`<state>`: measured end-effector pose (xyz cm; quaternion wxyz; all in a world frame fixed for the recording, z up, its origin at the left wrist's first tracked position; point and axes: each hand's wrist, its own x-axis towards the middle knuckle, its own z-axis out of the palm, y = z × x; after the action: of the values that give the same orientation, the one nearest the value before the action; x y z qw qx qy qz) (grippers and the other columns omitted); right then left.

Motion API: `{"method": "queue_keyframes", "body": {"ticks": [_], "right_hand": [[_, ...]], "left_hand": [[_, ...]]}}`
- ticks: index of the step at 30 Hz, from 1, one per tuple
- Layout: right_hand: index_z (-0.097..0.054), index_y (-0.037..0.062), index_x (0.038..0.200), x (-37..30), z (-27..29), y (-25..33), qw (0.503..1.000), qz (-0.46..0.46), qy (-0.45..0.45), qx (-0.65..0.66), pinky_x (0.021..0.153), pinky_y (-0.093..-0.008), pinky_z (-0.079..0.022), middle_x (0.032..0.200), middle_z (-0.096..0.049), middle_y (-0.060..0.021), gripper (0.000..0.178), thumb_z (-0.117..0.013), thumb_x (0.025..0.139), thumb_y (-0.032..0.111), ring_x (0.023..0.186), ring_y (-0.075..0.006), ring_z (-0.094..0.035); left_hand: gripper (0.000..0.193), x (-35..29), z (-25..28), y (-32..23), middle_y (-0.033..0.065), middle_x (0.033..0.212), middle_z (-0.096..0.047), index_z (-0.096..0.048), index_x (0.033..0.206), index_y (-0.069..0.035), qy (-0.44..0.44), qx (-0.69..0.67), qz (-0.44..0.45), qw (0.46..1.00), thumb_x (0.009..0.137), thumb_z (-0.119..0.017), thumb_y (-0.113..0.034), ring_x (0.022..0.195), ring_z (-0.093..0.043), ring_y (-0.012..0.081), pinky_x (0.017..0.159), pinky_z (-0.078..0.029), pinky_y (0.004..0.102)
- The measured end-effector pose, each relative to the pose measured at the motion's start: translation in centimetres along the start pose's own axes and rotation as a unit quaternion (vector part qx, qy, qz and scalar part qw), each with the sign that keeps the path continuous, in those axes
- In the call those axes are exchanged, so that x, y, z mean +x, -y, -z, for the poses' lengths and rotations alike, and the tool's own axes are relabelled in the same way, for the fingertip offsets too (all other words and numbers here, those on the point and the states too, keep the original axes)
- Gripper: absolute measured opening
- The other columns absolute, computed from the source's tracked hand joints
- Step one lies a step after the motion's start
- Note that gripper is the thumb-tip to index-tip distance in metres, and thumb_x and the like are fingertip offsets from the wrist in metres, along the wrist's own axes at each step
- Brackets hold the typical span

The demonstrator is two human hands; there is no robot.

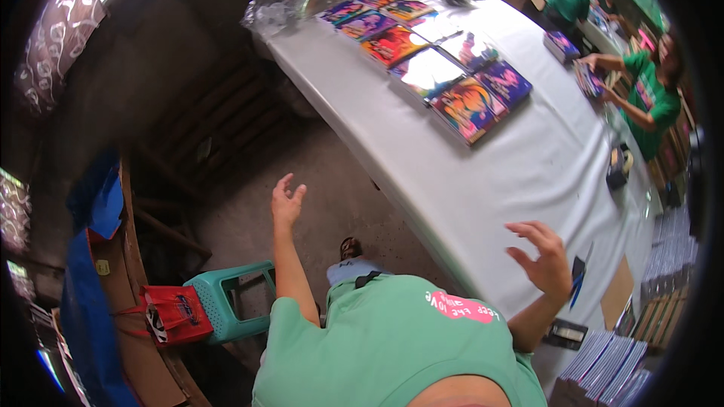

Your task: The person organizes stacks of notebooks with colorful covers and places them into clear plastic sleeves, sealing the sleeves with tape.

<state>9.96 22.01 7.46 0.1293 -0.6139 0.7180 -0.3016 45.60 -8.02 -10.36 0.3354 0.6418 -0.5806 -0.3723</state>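
Note:
My left hand [286,203] is held in the air over the floor, left of the table, with its fingers apart and nothing in it. Above the near part of the white-covered table [452,203] my right hand [544,262] hovers, also empty, its fingers spread and slightly curved. Stacks of notebooks or books with bright covers stand in rows farther up the table. An orange-covered stack [465,109] and a purple one [503,84] are the closest of these; glare whitens several covers. Neither hand touches them.
A teal plastic stool [219,309] and a red bag [175,315] are at my left. Across the table a co-worker in a green shirt [647,98] holds a stack of books [588,79]. A tape dispenser [618,166] and bundled notebooks [603,365] lie right. Clear plastic [273,13] is crumpled at the far end.

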Motion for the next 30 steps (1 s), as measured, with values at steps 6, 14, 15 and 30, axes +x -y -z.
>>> {"method": "queue_keyframes", "body": {"ticks": [6,14,15,30], "right_hand": [[-0.059,0.0135,0.114,15.9,-12.8,4.5,0.981,0.065,0.18,0.017,0.082,-0.0382,-0.045,0.1,-0.062,-0.0078,0.038,-0.069,0.078,0.02,0.089,-0.0277,-0.059],[-0.058,0.0122,0.116,30.0,-21.1,4.5,0.985,-0.094,0.146,-0.005,0.081,-0.0369,-0.047,0.1,-0.062,-0.0099,0.039,-0.068,0.079,0.02,0.088,-0.0266,-0.059],[-0.058,0.012,0.116,31.6,-21.4,4.4,0.983,-0.115,0.146,-0.011,0.081,-0.0368,-0.047,0.1,-0.062,-0.01,0.04,-0.069,0.078,0.02,0.088,-0.026,-0.059],[-0.056,0.0101,0.119,68.3,-29.6,1.0,0.996,0.0,0.083,-0.027,0.085,-0.0371,-0.046,0.105,-0.06,-0.0107,0.041,-0.066,0.081,0.023,0.096,-0.0283,-0.058]], "left_hand": [[0.065,7.1,-2.8,6.3,0.0126,0.132,-0.045,-0.044,0.133,-0.019,0.33,0.302,-0.134,0.884,0.075,-0.07,-0.034,0.121,-0.044,0.0323,0.098,-0.037,0.0503],[0.069,20.6,-0.2,2.8,0.0129,0.136,-0.041,-0.038,0.137,-0.015,0.513,0.215,-0.16,0.816,0.078,-0.068,-0.033,0.124,-0.042,0.0312,0.1,-0.038,0.042],[0.068,23.2,0.3,2.3,0.0134,0.136,-0.041,-0.038,0.137,-0.015,0.497,0.19,-0.182,0.827,0.078,-0.068,-0.032,0.124,-0.042,0.0315,0.1,-0.038,0.042],[0.091,74.5,-21.2,-12.9,0.0302,0.139,-0.029,-0.023,0.138,0.008,-0.009,-0.038,-0.086,0.996,0.075,-0.073,-0.035,0.127,-0.036,0.0414,0.104,-0.033,0.0425]]}}
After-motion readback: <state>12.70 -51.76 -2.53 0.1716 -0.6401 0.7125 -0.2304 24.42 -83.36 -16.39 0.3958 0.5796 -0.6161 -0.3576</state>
